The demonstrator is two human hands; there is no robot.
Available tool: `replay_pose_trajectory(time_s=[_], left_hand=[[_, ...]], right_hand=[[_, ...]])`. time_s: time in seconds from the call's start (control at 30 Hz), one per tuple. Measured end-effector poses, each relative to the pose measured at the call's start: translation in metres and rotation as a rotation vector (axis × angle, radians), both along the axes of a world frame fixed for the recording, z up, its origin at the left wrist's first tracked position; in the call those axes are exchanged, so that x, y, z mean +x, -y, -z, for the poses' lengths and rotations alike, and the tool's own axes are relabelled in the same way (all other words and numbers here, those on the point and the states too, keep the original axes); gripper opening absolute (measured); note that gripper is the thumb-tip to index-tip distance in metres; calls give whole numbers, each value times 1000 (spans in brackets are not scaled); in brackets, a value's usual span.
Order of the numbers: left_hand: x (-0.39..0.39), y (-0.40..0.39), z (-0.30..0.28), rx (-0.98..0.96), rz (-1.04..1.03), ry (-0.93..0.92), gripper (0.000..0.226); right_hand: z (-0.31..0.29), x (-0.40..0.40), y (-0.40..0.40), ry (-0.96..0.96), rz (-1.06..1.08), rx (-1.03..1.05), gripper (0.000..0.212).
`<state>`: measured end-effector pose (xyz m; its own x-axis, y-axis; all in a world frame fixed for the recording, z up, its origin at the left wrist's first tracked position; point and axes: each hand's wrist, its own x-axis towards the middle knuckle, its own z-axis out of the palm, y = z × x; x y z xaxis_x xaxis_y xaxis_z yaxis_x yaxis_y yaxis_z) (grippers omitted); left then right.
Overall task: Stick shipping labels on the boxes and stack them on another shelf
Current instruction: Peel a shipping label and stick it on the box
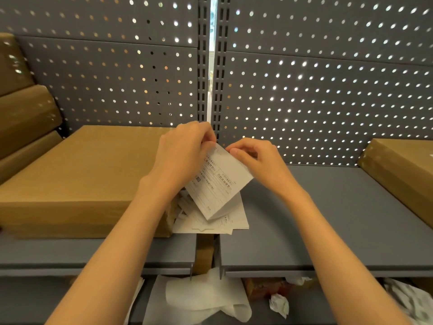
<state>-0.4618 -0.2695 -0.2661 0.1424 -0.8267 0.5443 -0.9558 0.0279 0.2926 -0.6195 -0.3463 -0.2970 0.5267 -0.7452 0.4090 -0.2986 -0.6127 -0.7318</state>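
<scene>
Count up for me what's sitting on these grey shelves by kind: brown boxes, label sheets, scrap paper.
Brown boxes: 5, one large box, three stacked far left, one at right
Label held in both hands: 1
Loose label pile: 1
Crumpled backing paper below: several pieces, uncountable
Total counted: 7

a stockroom or shop storage bay: grey metal shelves (pixel 328 207) backed by perforated pegboard panels (pixel 316 78). brown cardboard boxes (pixel 77 174) sit left and far right, with loose printed shipping labels (pixel 210 221) near the shelf's front edge.
</scene>
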Motion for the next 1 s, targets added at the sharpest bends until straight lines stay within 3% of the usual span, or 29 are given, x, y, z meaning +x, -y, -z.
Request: replay_pose_trajectory(time_s=[0.8,1.0], left_hand=[[13,3,-3,-55,59,-149,6],[15,3,-5,-65,78,-184,6]], right_hand=[[8,-3,3,2,-5,63,18],[11,-5,2,-6,-51,80,28]])
